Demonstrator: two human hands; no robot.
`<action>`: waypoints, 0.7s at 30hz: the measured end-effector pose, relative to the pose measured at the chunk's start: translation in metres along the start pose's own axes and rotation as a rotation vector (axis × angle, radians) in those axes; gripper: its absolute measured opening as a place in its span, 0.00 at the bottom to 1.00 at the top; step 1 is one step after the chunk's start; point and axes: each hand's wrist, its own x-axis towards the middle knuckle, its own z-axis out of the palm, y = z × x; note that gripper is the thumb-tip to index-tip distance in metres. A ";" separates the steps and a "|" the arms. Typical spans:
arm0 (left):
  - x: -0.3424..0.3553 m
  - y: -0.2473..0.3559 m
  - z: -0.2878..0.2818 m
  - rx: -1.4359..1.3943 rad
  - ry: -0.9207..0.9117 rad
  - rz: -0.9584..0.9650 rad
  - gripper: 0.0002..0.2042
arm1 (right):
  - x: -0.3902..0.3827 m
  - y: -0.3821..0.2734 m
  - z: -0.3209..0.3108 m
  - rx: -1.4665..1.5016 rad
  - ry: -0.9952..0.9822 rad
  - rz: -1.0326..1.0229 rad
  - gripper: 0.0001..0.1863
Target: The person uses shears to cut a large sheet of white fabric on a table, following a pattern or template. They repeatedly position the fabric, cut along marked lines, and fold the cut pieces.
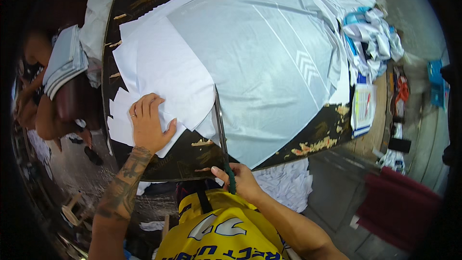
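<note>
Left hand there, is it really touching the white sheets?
Touching. The head view shows the left hand lying spread on top of the white sheets, no gap visible.

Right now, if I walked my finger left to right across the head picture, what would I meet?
Folded grey stack, left hand, green-handled scissors, white chevrons, papers with red pen, blue plastic container.

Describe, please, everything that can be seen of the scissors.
The scissors have long, narrow, dark blades that look like metal, and a green handle. The right hand grips the handle at the near edge of the table. The blades point away from the person, leaning slightly left, with the tip where the white sheets meet the grey fabric. How far the blades are open is hard to tell.
</note>
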 end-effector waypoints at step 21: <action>0.004 0.001 -0.005 0.012 -0.077 -0.069 0.32 | 0.072 -0.154 -0.103 -0.592 -0.162 -0.100 0.40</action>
